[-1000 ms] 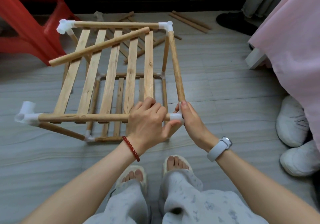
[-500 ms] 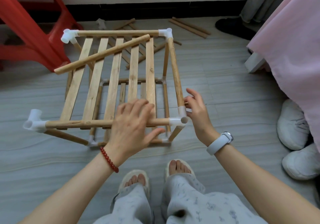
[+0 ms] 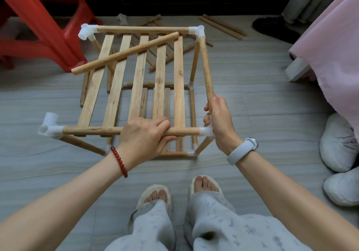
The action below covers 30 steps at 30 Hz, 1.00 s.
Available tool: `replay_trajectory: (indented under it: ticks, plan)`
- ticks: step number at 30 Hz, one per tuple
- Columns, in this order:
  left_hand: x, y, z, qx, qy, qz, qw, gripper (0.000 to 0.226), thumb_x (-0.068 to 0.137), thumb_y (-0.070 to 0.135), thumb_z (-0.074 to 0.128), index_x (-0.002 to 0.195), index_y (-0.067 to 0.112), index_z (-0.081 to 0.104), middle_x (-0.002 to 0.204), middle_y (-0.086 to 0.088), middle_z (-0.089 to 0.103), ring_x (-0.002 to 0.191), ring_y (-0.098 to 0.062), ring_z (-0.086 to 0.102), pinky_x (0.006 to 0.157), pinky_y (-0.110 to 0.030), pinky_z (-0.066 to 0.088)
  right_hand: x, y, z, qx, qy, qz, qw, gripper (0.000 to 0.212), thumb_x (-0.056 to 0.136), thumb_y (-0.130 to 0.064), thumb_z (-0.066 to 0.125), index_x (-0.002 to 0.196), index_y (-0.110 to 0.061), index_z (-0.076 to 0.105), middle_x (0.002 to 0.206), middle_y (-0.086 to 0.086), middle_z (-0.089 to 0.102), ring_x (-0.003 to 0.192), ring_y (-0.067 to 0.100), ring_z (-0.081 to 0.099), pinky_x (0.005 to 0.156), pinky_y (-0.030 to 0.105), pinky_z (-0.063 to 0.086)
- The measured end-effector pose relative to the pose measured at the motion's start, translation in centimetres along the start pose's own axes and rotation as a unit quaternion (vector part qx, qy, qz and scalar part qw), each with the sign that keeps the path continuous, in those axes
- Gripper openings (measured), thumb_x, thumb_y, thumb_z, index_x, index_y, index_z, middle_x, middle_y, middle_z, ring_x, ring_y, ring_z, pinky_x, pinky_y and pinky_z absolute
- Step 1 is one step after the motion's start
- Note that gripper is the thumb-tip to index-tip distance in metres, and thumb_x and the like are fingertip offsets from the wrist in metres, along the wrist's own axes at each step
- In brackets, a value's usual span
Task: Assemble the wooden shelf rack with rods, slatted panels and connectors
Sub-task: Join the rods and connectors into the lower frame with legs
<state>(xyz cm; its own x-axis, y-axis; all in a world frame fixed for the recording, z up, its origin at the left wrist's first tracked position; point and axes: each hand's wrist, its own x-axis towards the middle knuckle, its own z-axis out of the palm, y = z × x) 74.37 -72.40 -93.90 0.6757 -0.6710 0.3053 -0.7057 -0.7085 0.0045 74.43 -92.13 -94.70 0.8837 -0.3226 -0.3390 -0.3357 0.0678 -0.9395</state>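
The partly built wooden rack [image 3: 139, 79] stands on the floor, with a slatted panel as its top tier and another below. My left hand [image 3: 144, 137] grips the near top rod [image 3: 91, 130]. My right hand [image 3: 219, 118] grips the right side rod [image 3: 206, 64] just above the near right white connector [image 3: 206, 131]. A loose rod [image 3: 124, 53] lies diagonally across the top slats. White connectors sit at the near left corner [image 3: 48, 127], the far left corner [image 3: 86, 31] and the far right corner [image 3: 198, 30].
A red plastic stool [image 3: 44, 27] stands at the far left. Spare rods [image 3: 223, 26] and slats lie on the floor beyond the rack. A pink cloth [image 3: 334, 42] hangs at the right, with white shoes [image 3: 340, 143] below it. My feet in slippers [image 3: 180, 190] are near the rack.
Both hands were off the frame half a second ago. Now my left hand has closed round the near top rod and my right hand round the right side rod.
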Motion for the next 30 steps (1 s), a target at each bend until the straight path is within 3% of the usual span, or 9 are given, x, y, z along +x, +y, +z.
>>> replay_trajectory:
  ticks: [4, 6, 9, 11, 15, 18, 22, 25, 30]
  plan:
    - [0.6, 0.8, -0.1, -0.019, -0.008, -0.019, 1.0, 0.038, 0.086, 0.048, 0.05, 0.073, 0.015, 0.062, 0.06, 0.007, 0.056, 0.039, -0.012, 0.045, 0.041, -0.018, 0.024, 0.8, -0.5, -0.4, -0.082, -0.009, -0.026, 0.996, 0.03, 0.097, -0.02, 0.04, 0.127, -0.018, 0.04, 0.079, -0.005, 0.044, 0.06, 0.008, 0.041, 0.054, 0.02, 0.041]
    - [1.2, 2.0, -0.3, -0.023, -0.014, -0.042, 0.999, 0.036, 0.085, 0.048, 0.052, 0.073, 0.015, 0.061, 0.064, 0.005, 0.058, 0.041, -0.014, 0.048, 0.041, -0.02, 0.027, 1.3, -1.3, -0.8, -0.226, -0.002, -0.069, 0.972, 0.033, 0.094, -0.016, 0.043, 0.127, -0.013, 0.042, 0.09, -0.001, 0.048, 0.071, 0.013, 0.046, 0.063, 0.02, 0.042]
    - [2.8, 4.1, -0.3, -0.036, -0.082, -0.126, 0.988, 0.04, 0.092, 0.051, 0.042, 0.098, 0.016, 0.06, 0.108, 0.005, 0.056, 0.062, -0.018, 0.059, 0.05, -0.029, 0.044, 1.5, -2.4, -1.2, -0.486, 0.114, -0.217, 0.839, 0.032, 0.089, -0.012, 0.047, 0.121, -0.01, 0.052, 0.118, 0.011, 0.047, 0.102, 0.028, 0.049, 0.086, 0.039, 0.036]
    - [4.1, 4.5, -0.5, -0.094, -0.107, -0.157, 0.977, 0.038, 0.094, 0.046, 0.043, 0.116, 0.017, 0.053, 0.132, 0.003, 0.04, 0.076, -0.022, 0.063, 0.063, -0.033, 0.05, 0.8, -2.9, -1.2, -0.503, 0.129, -0.341, 0.783, 0.031, 0.084, -0.01, 0.05, 0.113, -0.009, 0.062, 0.115, 0.011, 0.057, 0.104, 0.03, 0.053, 0.089, 0.044, 0.034]
    - [4.6, 2.6, -2.5, -0.124, -0.049, -0.119, 0.984, 0.038, 0.089, 0.042, 0.046, 0.112, 0.014, 0.061, 0.113, 0.001, 0.057, 0.084, -0.021, 0.062, 0.071, -0.033, 0.046, -1.3, -2.0, -1.1, -0.521, -0.066, -0.391, 0.756, 0.033, 0.089, -0.027, 0.042, 0.109, -0.018, 0.067, 0.103, 0.003, 0.065, 0.107, 0.028, 0.056, 0.098, 0.049, 0.029]
    - [2.6, -1.1, -3.4, -0.074, -0.01, -0.17, 0.983, 0.031, 0.088, 0.034, 0.05, 0.102, 0.011, 0.066, 0.105, -0.004, 0.062, 0.099, -0.023, 0.058, 0.087, -0.038, 0.04, -1.1, -1.5, -1.0, -0.59, -0.161, -0.361, 0.704, 0.038, 0.094, -0.049, 0.035, 0.12, -0.033, 0.058, 0.117, -0.002, 0.054, 0.125, 0.021, 0.036, 0.11, 0.051, 0.003]
    - [0.3, -6.3, -3.5, 0.0, -0.053, -0.313, 0.948, 0.034, 0.087, 0.021, 0.057, 0.12, 0.011, 0.058, 0.13, -0.012, 0.05, 0.122, -0.031, 0.042, 0.099, -0.046, 0.029, 1.1, -2.0, -1.8, -0.579, -0.19, -0.367, 0.703, 0.03, 0.093, -0.046, 0.045, 0.114, -0.033, 0.062, 0.118, -0.002, 0.052, 0.134, 0.02, 0.026, 0.11, 0.052, -0.005]
    - [0.1, -8.7, -3.6, 0.027, -0.064, -0.381, 0.922, 0.044, 0.087, 0.022, 0.053, 0.13, 0.011, 0.049, 0.136, -0.014, 0.043, 0.127, -0.033, 0.034, 0.104, -0.049, 0.026, 3.0, -2.7, -3.8, -0.549, -0.149, -0.365, 0.737, 0.023, 0.092, -0.035, 0.053, 0.109, -0.03, 0.069, 0.117, 0.0, 0.057, 0.134, 0.023, 0.032, 0.109, 0.055, 0.0]
    - [2.0, -8.9, -2.8, -0.045, -0.102, -0.407, 0.907, 0.046, 0.092, 0.024, 0.05, 0.133, 0.006, 0.04, 0.129, -0.017, 0.041, 0.117, -0.036, 0.038, 0.094, -0.045, 0.036, 7.1, -5.9, -6.7, -0.591, -0.059, -0.214, 0.775, 0.035, 0.098, -0.032, 0.042, 0.132, -0.042, 0.048, 0.152, -0.012, 0.028, 0.144, 0.016, 0.006, 0.11, 0.059, -0.002]
